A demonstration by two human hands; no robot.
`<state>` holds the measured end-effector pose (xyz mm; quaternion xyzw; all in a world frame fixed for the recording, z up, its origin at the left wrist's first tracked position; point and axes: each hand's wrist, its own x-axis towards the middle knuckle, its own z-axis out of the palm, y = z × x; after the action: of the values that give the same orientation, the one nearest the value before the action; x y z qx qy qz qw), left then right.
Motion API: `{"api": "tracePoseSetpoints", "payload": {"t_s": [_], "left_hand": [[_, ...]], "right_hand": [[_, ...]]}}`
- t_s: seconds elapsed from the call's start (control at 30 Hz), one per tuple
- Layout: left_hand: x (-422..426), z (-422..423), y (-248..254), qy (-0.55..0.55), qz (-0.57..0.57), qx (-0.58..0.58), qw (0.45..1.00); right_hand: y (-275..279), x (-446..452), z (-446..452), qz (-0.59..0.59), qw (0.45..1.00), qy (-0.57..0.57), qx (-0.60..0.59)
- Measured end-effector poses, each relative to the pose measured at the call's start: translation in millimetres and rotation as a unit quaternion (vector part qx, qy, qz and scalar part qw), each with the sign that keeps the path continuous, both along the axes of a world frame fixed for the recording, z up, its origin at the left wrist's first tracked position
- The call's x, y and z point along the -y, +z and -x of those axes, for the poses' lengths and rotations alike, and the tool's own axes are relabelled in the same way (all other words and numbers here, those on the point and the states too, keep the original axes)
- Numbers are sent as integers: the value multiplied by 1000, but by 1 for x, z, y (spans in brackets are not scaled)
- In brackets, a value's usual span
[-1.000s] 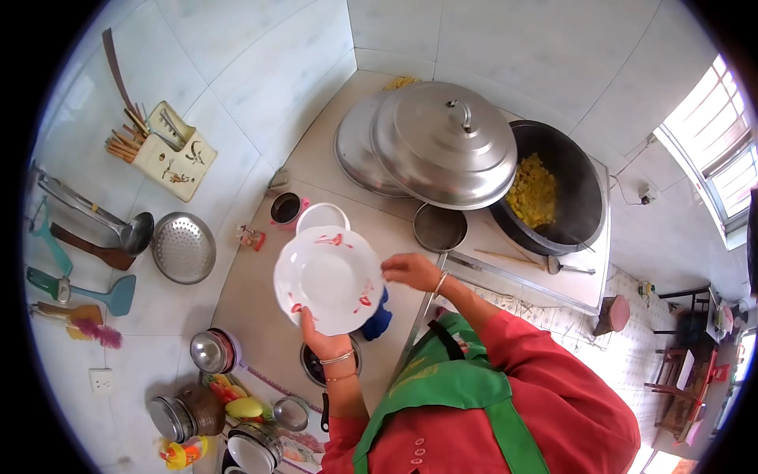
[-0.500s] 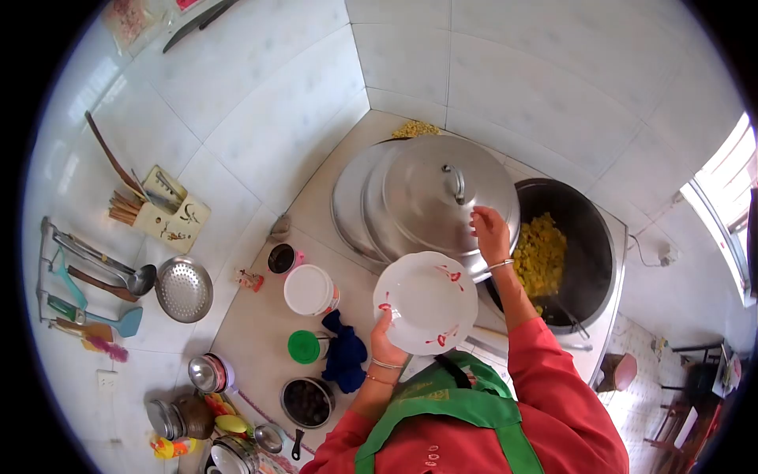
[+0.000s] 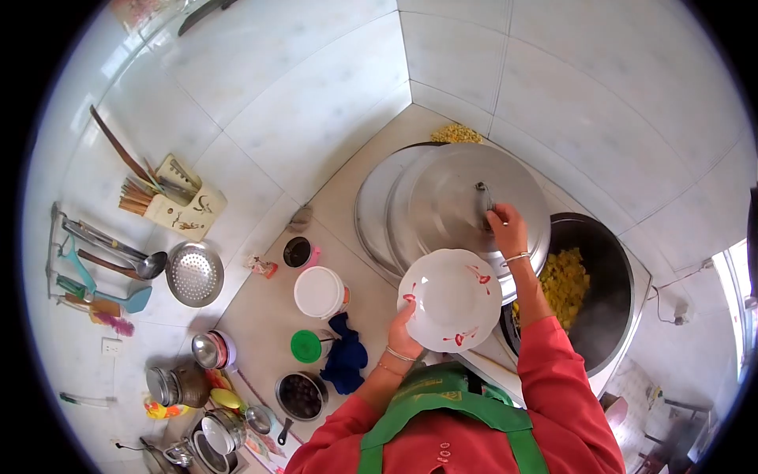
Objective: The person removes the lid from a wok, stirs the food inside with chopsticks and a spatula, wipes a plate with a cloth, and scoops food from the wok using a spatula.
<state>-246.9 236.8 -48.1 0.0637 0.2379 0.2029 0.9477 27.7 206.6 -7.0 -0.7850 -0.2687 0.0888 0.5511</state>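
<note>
A white plate (image 3: 448, 304) with red flower patterns is in my left hand (image 3: 405, 332), my thumb over its rim. It hangs above the counter, in front of a large metal pot lid (image 3: 442, 213). My right hand (image 3: 508, 229) has its fingers closed at the lid's raised handle (image 3: 482, 196); the fingertips are partly hidden. The lid lies over a second metal lid (image 3: 375, 213). Right of them a large black wok (image 3: 604, 316) holds yellow chopped food (image 3: 564, 288), with some steam inside. My right forearm passes across the wok's left side.
Left on the counter stand a white-lidded tub (image 3: 319, 292), a green-lidded jar (image 3: 306, 346), a dark blue cloth (image 3: 345, 359) and a pan of dark round items (image 3: 301, 396). Utensils (image 3: 118, 265) and a perforated skimmer (image 3: 194, 274) hang on the wall. Yellow bits (image 3: 456, 133) lie in the corner.
My right hand has moved from just beside the lid handle onto it. The plate stays in my left hand. The camera view has shifted, so the scene sits further right.
</note>
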Motion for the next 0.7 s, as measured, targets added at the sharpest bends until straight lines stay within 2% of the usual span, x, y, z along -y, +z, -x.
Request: {"api": "tracePoseSetpoints", "payload": {"t_s": [0.07,0.13,0.33,0.47,0.53,0.7], "left_hand": [[-4,1,7,-8,14,21,1000],[-11,4,9,-20,27,38,999],[-49,19,10,6,19,48,999],[-76,28,-3,73,-8,28,997],[-83,29,-6,97,-20,18,995],[-94,31,-4,140,-44,35,989]], "right_hand": [[0,-8,-4,-27,1000,1,-11],[-2,-19,-5,-31,997,13,-73],[-6,-83,6,-45,997,41,-47],[-4,-132,24,-11,996,66,-52],[-16,-150,29,14,996,92,17],[-11,-170,48,19,993,110,37]]}}
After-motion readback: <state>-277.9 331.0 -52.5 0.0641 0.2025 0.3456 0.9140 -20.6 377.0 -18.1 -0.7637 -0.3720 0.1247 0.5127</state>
